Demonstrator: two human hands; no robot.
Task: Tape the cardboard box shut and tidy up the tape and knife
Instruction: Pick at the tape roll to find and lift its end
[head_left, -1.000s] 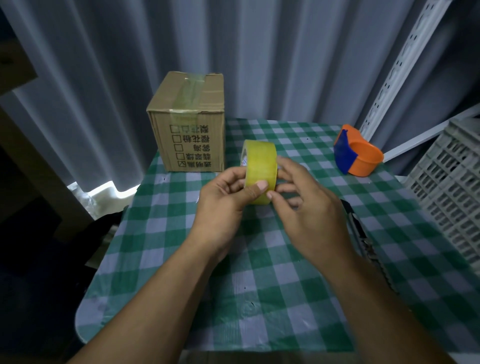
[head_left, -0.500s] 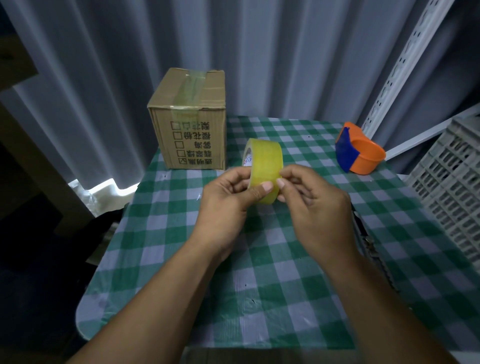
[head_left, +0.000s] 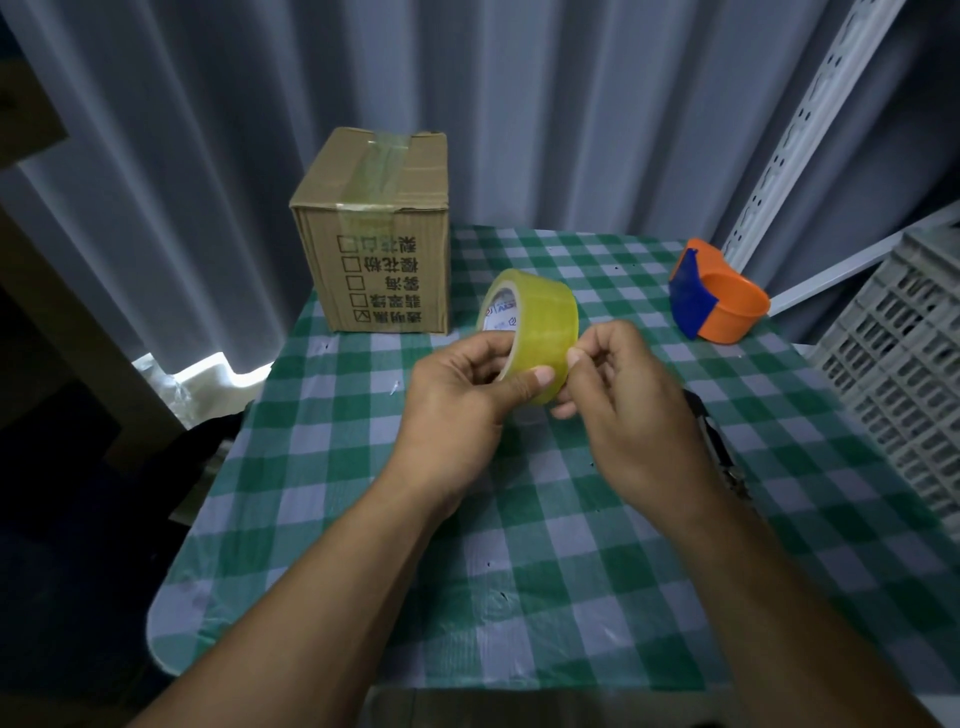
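Observation:
A yellow roll of tape (head_left: 537, 322) is held upright above the middle of the checked table (head_left: 519, 545). My left hand (head_left: 457, 410) grips its lower left side, thumb across the outer band. My right hand (head_left: 618, 410) pinches the roll's right edge with thumb and forefinger. The cardboard box (head_left: 379, 228) stands at the table's far left corner with a strip of tape along its top seam and down the front. A dark knife (head_left: 714, 441) lies on the cloth, mostly hidden behind my right wrist.
An orange and blue tape dispenser (head_left: 714, 296) sits at the far right of the table. A grey plastic crate (head_left: 904, 374) stands past the right edge, with a perforated metal rail behind it. Grey curtains hang behind.
Both hands have lifted the roll slightly and turned it, so its printed core now faces left. My right fingers have shifted from the roll's side to pinching its right edge.

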